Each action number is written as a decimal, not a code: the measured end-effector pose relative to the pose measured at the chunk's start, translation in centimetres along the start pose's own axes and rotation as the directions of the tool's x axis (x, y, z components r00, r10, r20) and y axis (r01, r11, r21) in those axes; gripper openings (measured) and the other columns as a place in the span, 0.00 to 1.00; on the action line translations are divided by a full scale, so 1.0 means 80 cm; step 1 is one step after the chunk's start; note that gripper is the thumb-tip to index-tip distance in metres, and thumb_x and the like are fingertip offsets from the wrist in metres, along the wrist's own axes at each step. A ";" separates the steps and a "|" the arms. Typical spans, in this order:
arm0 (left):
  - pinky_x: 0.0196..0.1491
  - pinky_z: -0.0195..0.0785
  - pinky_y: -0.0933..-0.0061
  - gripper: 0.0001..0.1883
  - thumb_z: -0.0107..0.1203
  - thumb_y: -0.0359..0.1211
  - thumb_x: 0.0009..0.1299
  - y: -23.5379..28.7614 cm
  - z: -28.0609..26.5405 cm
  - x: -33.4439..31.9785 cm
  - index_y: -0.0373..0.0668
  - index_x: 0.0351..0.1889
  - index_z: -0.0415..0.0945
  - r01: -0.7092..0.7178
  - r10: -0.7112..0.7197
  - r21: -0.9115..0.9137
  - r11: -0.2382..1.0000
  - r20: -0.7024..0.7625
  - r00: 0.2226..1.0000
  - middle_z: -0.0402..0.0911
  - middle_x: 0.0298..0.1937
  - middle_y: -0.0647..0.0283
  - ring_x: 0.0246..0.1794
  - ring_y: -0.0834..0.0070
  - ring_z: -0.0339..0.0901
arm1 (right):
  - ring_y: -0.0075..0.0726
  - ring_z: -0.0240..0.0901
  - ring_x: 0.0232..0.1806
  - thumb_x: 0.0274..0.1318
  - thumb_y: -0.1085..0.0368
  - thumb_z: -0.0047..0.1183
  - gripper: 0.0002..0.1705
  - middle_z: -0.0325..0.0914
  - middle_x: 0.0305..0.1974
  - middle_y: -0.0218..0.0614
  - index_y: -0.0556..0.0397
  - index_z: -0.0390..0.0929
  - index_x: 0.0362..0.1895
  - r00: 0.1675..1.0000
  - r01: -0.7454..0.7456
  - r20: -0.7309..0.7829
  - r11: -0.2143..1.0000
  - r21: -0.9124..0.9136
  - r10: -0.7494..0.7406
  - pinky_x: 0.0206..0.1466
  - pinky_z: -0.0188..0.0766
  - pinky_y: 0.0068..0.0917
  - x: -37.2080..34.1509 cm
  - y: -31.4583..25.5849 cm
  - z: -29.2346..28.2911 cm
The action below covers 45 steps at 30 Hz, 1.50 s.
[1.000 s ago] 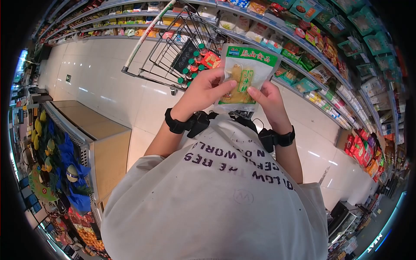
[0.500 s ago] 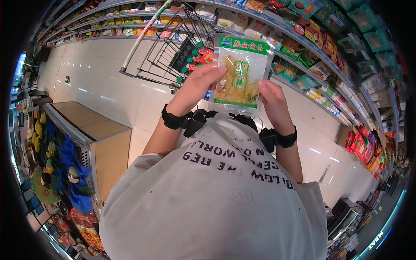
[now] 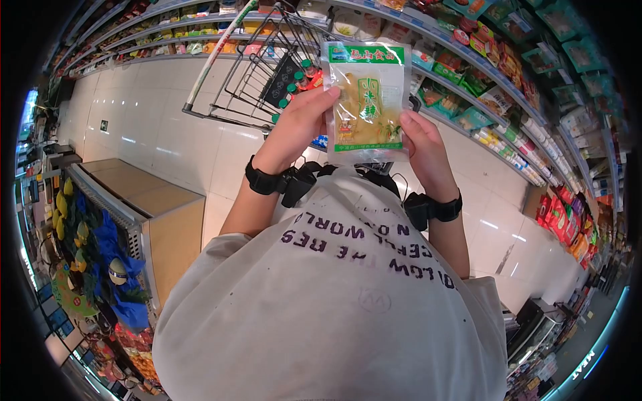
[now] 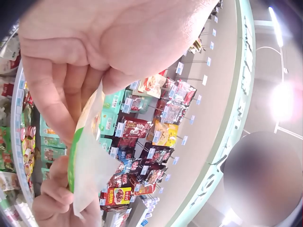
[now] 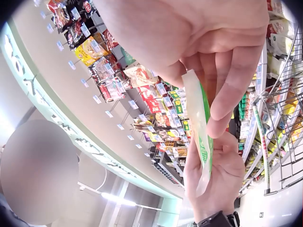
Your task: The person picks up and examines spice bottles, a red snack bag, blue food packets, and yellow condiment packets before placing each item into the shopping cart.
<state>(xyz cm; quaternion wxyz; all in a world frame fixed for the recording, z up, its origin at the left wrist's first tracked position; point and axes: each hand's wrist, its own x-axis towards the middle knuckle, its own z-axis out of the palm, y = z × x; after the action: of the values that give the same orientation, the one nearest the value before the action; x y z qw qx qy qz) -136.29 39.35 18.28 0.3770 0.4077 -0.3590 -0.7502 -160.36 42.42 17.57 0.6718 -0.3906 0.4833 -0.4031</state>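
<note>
A flat, clear pouch of pickled peppers (image 3: 366, 100), with green bands at top and bottom and yellowish contents, is held upright at chest height, its printed front toward me. My left hand (image 3: 297, 127) grips its left edge, thumb across the front and fingers behind. On the opposite edge my right hand (image 3: 428, 150) pinches it low down, thumb on the front. Both wrist views show the pouch (image 4: 90, 163) nearly edge-on, with fingers curled against its back; the right wrist view has the green band of the pouch (image 5: 204, 137) between the two hands.
Just beyond the pouch stands a wire shopping cart (image 3: 247, 80) holding several red bottles with green caps (image 3: 301, 77). Stocked shelves (image 3: 468, 87) curve along the far and right sides. To the left is a produce stand (image 3: 107, 247) beside a wooden box (image 3: 170, 234).
Both hands have raised the pouch away from my body and turned it more upright. The right thumb has shifted from the pouch's front to its right edge, uncovering more of the label.
</note>
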 end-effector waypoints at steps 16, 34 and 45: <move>0.43 0.74 0.77 0.17 0.44 0.38 0.76 -0.002 0.003 0.014 0.36 0.55 0.71 -0.002 0.003 -0.246 0.969 0.002 1.000 0.79 0.46 0.64 0.40 0.80 0.78 | 0.36 0.78 0.49 0.68 0.60 0.40 0.26 0.75 0.53 0.42 0.62 0.63 0.64 0.985 0.091 0.136 0.992 0.086 -0.102 0.47 0.82 0.34 -0.006 -0.013 0.004; 0.40 0.75 0.78 0.19 0.48 0.40 0.75 0.016 0.034 -0.004 0.37 0.56 0.75 -0.221 0.214 0.135 0.966 0.063 0.975 0.81 0.45 0.63 0.42 0.78 0.80 | 0.39 0.59 0.68 0.58 0.47 0.57 0.48 0.58 0.67 0.41 0.56 0.47 0.73 0.913 0.264 0.344 0.960 -0.091 -0.218 0.69 0.57 0.37 0.016 -0.015 0.033; 0.41 0.73 0.79 0.17 0.54 0.35 0.70 0.002 0.014 0.011 0.34 0.53 0.76 -0.448 0.485 0.361 0.818 -0.013 0.875 0.81 0.41 0.63 0.35 0.83 0.75 | 0.69 0.43 0.72 0.40 0.26 0.58 0.70 0.41 0.73 0.58 0.55 0.37 0.74 0.772 -0.227 0.634 0.908 0.352 -0.053 0.71 0.47 0.62 0.001 -0.019 0.025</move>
<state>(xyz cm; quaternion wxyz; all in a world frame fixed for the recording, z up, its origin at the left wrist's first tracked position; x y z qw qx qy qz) -137.57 38.80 18.58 0.4895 0.4058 -0.5542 -0.5372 -158.63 42.07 19.38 0.8789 -0.3300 0.1530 -0.3087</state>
